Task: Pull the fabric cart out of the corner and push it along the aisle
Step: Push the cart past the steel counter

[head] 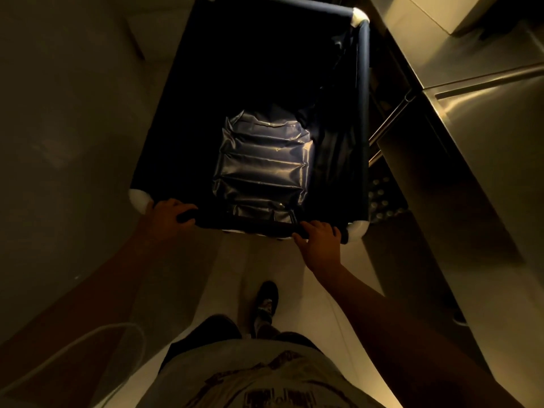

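Fingers of both hands curl over the fabric cart (364, 83)'s near rail.

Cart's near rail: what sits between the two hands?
Head view: only bare dark rail of the fabric cart runs between the left hand and right hand. The air-cushion packing lies beyond it, inside the cart.

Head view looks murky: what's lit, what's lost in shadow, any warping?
Head view: dim amber light; the cart interior is near black, only the plastic bag glints; steel counter catches glare; both the left hand and right hand are readable; wide-angle bending at the edges.
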`<control>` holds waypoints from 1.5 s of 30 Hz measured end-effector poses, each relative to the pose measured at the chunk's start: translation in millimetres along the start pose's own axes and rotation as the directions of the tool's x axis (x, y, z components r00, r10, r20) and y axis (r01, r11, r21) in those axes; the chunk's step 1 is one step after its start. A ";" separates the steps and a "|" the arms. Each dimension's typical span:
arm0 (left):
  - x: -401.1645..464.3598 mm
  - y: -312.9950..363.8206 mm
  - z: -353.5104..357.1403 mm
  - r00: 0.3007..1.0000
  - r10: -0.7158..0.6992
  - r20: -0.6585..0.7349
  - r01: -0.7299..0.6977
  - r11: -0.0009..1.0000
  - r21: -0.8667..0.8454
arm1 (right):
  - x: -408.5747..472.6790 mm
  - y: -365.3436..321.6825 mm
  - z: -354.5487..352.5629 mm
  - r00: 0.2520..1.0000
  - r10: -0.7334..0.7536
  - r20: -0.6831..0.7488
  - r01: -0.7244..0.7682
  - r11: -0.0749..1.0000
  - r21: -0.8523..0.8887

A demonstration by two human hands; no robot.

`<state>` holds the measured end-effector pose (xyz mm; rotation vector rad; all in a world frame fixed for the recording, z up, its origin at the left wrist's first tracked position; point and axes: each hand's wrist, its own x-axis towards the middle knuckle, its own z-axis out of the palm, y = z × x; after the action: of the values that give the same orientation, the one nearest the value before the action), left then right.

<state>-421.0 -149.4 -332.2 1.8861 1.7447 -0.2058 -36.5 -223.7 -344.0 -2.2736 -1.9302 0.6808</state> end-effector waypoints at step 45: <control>-272.4 -83.5 147.8 0.983 0.017 -0.183 -0.007 0.998 0.056 | -320.5 -13.6 107.8 0.999 0.050 0.013 -0.050 0.998 -0.027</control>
<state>-502.2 -459.3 -351.7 2.0099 1.8644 -0.0783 -124.3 -550.5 -346.9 -2.3458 -1.9054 0.6817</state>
